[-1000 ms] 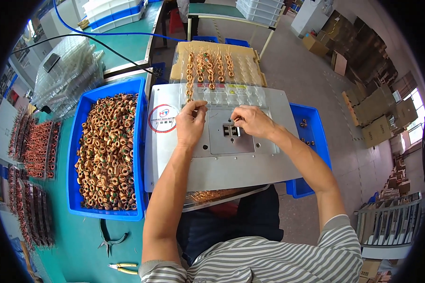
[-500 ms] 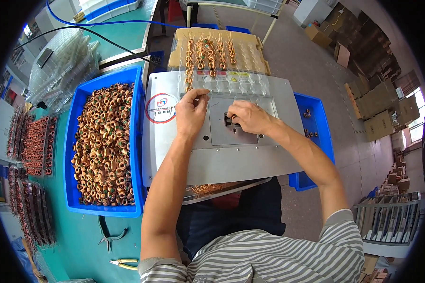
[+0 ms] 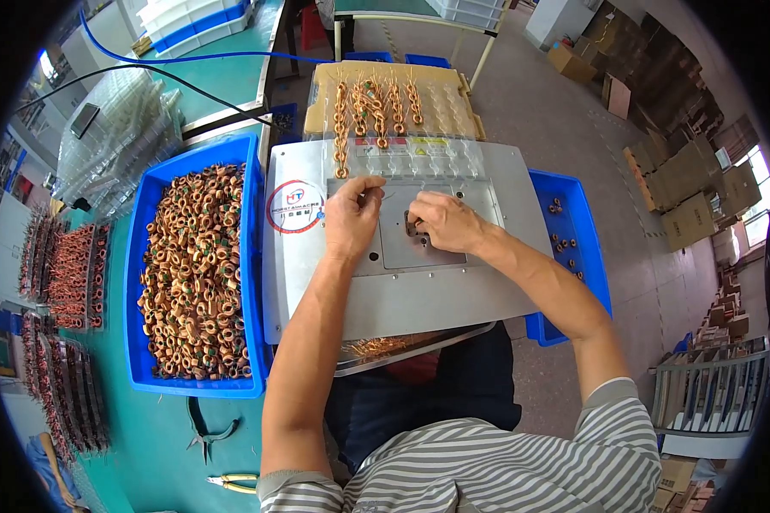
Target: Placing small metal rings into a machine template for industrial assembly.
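My right hand (image 3: 447, 221) is closed at the small opening (image 3: 415, 229) in the grey metal machine top (image 3: 479, 295). Under its fingertips a small brownish piece shows, mostly hidden. Just left of it, above the plate, my left hand (image 3: 353, 215) has thumb and fingers pinched together; whatever lies between them is too small to make out. Beyond both hands, a clear plastic tray (image 3: 453, 158) carries rows of copper-wound ring coils (image 3: 340, 128) with wire ends sticking out. To the left, a blue bin (image 3: 255, 248) holds a heap of similar coils (image 3: 195, 282).
A blue bin (image 3: 603, 274) with a few coils stands right of the machine. Two pairs of pliers, one dark-handled (image 3: 204, 432) and one yellow-handled (image 3: 233, 481), lie on the green table (image 3: 145, 436). Stacked coil trays (image 3: 77, 274) stand far left. A metal tray (image 3: 419, 348) sits below the machine's front edge.
My right hand has shifted slightly left over the opening, and a brownish piece now shows under its fingertips. My left hand stays pinched nearby. The whole view has tilted a little.
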Demonstrator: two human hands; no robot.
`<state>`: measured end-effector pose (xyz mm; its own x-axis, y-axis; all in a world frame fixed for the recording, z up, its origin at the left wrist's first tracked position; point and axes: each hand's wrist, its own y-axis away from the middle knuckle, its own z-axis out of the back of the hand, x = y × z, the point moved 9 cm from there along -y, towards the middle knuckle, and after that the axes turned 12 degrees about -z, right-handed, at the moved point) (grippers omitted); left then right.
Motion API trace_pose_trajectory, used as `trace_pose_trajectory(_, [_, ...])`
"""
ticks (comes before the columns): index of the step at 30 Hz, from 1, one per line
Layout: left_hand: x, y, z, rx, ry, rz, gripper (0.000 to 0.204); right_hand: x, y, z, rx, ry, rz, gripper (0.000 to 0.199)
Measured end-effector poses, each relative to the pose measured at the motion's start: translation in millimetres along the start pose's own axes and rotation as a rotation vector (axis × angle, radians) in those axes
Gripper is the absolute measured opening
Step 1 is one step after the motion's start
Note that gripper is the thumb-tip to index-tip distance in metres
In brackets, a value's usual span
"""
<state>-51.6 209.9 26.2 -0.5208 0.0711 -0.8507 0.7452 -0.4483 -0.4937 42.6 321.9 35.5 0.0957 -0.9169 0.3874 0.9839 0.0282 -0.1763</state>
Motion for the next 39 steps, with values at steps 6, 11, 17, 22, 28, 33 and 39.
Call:
trace_pose_trajectory(6, [-13,1,-5,0.149,-0.097,-0.184,0.017,10,-13,8,0.039,0.021,-0.055,0.012])
trace_pose_trajectory(11, [-42,10,-24,0.358,-0.391,-0.405,0.021,-52,-60,67,-0.2,-0.238,-0.412,0.02])
trace_pose_trajectory(17, [-26,10,-32,0.454,-0.402,-0.462,0.013,-135,-142,67,-0.309,-0.062,-0.678,0.029])
trace_pose_trajectory(22, [-10,-10,-2,0.252,-0.012,-0.163,0.015,-158,-175,41,-0.234,-0.142,-0.892,0.024])
trace_pose_trajectory(28, [16,-16,10,0.129,0.593,0.269,0.021,-145,-173,57,-0.334,-0.078,-0.829,0.02])
trace_pose_trajectory(33, [30,-15,31,-0.084,0.925,0.399,0.025,-84,-129,72,-0.24,-0.555,-0.584,0.032])
trace_pose_trajectory(39, [33,-13,41,-0.097,0.951,0.407,0.019,-7,-50,42,0.224,-0.995,-0.667,0.024])
